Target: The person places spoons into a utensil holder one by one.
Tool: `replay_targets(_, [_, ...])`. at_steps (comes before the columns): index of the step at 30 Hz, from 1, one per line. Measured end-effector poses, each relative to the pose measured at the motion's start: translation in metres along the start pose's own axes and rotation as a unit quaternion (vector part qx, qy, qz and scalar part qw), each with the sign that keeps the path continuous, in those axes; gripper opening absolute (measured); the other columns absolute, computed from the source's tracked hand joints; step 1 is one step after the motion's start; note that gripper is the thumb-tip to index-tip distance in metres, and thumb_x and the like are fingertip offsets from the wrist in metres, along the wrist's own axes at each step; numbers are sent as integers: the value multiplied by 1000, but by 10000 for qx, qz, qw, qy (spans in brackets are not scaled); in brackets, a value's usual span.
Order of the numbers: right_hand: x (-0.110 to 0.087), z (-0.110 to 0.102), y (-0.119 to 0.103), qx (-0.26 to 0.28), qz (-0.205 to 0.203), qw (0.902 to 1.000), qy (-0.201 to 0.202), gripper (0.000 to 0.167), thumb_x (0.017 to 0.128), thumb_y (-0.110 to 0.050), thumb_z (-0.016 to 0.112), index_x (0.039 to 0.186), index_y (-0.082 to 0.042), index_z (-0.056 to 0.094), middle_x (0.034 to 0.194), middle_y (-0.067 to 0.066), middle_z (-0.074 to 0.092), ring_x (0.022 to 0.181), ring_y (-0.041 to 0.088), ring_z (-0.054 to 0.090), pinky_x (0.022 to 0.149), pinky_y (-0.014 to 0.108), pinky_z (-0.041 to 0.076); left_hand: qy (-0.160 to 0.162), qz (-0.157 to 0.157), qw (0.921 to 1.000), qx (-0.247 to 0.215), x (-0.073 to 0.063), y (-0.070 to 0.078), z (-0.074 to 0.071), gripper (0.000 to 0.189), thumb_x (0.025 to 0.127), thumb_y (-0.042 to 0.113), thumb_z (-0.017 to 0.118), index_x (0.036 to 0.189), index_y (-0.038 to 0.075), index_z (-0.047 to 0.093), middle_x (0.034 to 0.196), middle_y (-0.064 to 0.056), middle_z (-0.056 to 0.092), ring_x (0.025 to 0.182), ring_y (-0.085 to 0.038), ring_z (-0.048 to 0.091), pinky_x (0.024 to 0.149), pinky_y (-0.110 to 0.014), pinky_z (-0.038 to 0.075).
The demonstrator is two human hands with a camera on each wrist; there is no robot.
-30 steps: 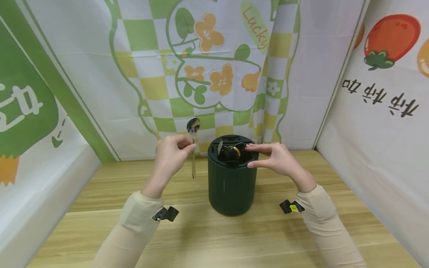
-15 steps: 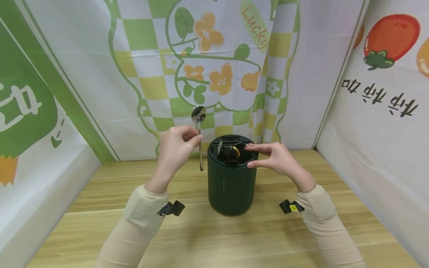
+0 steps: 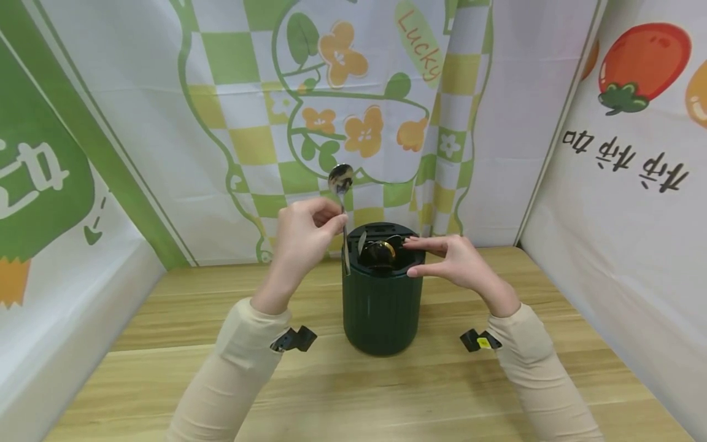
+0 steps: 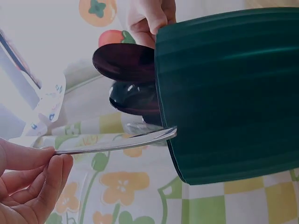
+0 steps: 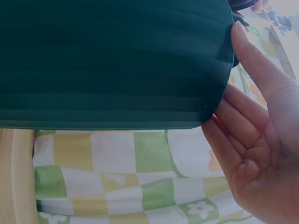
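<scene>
My left hand pinches a shiny metal spoon by its handle, bowl up. The handle's lower end overlaps the left rim of a dark green ribbed utensil holder in the head view; in the left wrist view the handle tip lies by that rim. Out of the holder's black slotted top stick a dark spoon bowl, a second dark bowl and a paler piece, partly hidden. At the right rim, my right hand rests with thumb and fingers extended, touching the holder.
The holder stands on a wood-grain table. Close behind it hangs a green-and-yellow checked cloth. Printed white panels border the table on both sides. A small black device sits at each wrist.
My left hand has moved right and slightly up with the spoon, bringing the handle's end from beside the holder to its left rim. The right hand and the holder have stayed put.
</scene>
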State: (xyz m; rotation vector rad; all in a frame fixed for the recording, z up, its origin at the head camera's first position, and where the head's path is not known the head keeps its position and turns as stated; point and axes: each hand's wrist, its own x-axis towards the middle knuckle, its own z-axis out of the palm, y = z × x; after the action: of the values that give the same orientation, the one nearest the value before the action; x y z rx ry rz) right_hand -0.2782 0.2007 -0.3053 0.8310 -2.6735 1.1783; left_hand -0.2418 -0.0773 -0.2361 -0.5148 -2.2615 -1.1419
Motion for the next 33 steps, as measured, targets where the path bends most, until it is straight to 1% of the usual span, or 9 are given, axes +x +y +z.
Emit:
replay_targets(4, [0,0,0,35,-19,10000,-5,55,73,-41,78,124,-24,64,132,-6,58,127,15,51,103,38,43,61,124,9998,-147,1,3,2,7,86,13,70,87,6,72,78,-4,71,65,-12,65,63,-27,54])
replay_targets(8, [1,0,-1,28,-17,10000,0,55,73,-41,78,123,-24,64,132,-6,59,127,15,51,103,37,43,166,270,9987,-400,-1,6,4,6,85,10,70,87,5,72,78,-4,71,65,-11,64,62,-25,54])
replay_targets(11, [1,0,-1,-17,-5,10000,9,55,73,-42,78,123,-25,65,131,-7,59,126,14,51,102,37,44,299,528,9959,-668,-2,8,7,5,84,8,71,86,4,72,79,-5,71,65,-10,65,62,-23,54])
replay_targets(14, [1,0,0,-46,-1,10000,30,55,73,-42,78,123,-25,65,131,-7,59,125,14,52,102,37,44,355,824,9926,-815,-2,9,11,4,84,8,71,86,4,72,80,-4,72,66,-9,65,63,-21,55])
replay_targets(17, [1,0,0,-43,-21,10000,38,55,73,-41,78,123,-24,65,131,-6,59,125,14,53,102,36,44,302,1034,9913,-753,-1,8,15,4,84,8,71,86,5,72,81,-5,72,67,-9,65,63,-20,54])
replay_targets(21, [1,0,-1,-14,-17,10000,7,54,73,-40,78,123,-24,65,131,-6,59,125,14,52,102,37,44,228,1322,9891,-613,-1,2,18,4,84,8,71,85,5,73,82,-5,72,68,-9,67,64,-19,55])
replay_targets(26, [0,-1,-1,36,26,10000,-4,54,73,-41,78,123,-24,65,132,-6,59,125,15,52,102,38,44,97,1679,9835,-673,-1,-8,20,4,83,6,72,84,3,73,83,-6,72,70,-12,69,65,-19,55])
replay_targets(28, [0,-1,-1,24,17,10000,-3,55,73,-41,78,123,-24,64,132,-6,59,126,15,52,102,38,44,25,1769,9819,-678,-2,-12,21,5,83,7,73,84,3,73,84,-6,72,71,-12,69,65,-19,55])
replay_targets(33, [0,0,0,-9,-25,10000,-19,55,74,-41,78,124,-24,64,132,-6,59,126,15,51,101,37,45,-132,1861,9813,-464,-3,-20,25,5,83,8,72,83,3,73,83,-5,72,71,-12,69,65,-19,55])
